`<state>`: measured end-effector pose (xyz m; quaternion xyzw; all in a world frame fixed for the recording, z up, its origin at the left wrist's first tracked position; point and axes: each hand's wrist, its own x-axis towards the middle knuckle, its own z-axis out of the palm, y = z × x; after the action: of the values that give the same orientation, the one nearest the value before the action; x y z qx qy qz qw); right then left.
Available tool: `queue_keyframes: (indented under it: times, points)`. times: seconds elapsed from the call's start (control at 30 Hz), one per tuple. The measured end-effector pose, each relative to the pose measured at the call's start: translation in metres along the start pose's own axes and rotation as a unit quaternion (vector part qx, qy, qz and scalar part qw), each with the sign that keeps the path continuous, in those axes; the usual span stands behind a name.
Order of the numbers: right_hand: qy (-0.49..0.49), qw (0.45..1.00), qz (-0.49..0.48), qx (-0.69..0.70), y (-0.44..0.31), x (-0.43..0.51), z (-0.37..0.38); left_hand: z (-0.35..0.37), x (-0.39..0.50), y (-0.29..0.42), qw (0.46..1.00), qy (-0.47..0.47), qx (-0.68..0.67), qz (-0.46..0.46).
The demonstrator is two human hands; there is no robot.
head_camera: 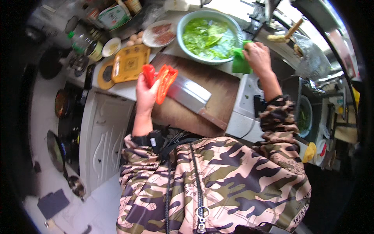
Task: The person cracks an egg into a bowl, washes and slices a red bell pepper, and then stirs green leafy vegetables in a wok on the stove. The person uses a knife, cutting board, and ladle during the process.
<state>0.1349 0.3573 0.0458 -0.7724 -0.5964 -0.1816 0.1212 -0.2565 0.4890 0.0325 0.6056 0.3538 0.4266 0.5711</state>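
Note:
My left hand [145, 95] holds opened red pepper pieces [167, 83] over the left side of a wooden cutting board [220, 79]. The inside of one piece faces up, showing pale ribs. Flat on the board lies a cleaver [190, 93], its broad blade partly behind the pepper and its wooden handle [214, 119] towards my front right. My right hand [259, 57] pinches a green cloth [242, 62] at the right rim of a pale blue basin [180, 38]. Leafy greens [204, 35] fill much of that basin.
Left of the board sit a yellow tray [119, 65], a small white bowl [105, 52], several eggs [130, 43] and a white plate [148, 41] of sliced meat. A plastic bottle [80, 42] stands farther left. At right, another blue basin [309, 114] holds greens.

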Motion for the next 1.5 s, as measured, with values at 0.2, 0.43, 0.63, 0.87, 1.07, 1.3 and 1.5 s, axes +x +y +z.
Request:
queue_keyframes:
  times: [0.2,0.43,0.63,0.87,1.07,1.3,1.5]
  points:
    - [-0.195,0.965,-0.109,-0.135,-0.015,0.015,-0.015,-0.021,0.004,-0.004,0.998,0.057,-0.027,-0.026]
    - [-0.231,0.941,-0.113,-0.22,-0.026,0.015,-0.005,-0.063,0.003,-0.012,0.964,0.204,-0.168,-0.04]
    - [-0.016,0.998,-0.065,-0.008,-0.071,-0.016,-0.041,-0.037,0.015,-0.044,0.962,0.177,-0.192,-0.081]
    - [-0.28,0.919,-0.11,0.256,-0.185,-0.131,-0.035,-0.001,0.062,-0.06,0.961,0.122,-0.185,-0.164]
    - [-0.277,0.925,-0.04,0.256,-0.178,-0.156,-0.035,-0.004,0.081,-0.08,0.973,-0.092,0.147,-0.152]
    - [-0.29,0.914,0.03,0.281,-0.13,-0.165,-0.04,-0.024,0.055,-0.082,0.923,-0.11,0.367,-0.018]
    - [-0.266,0.928,0.046,0.257,-0.119,-0.163,-0.044,-0.004,0.019,-0.089,0.904,-0.081,0.407,0.106]
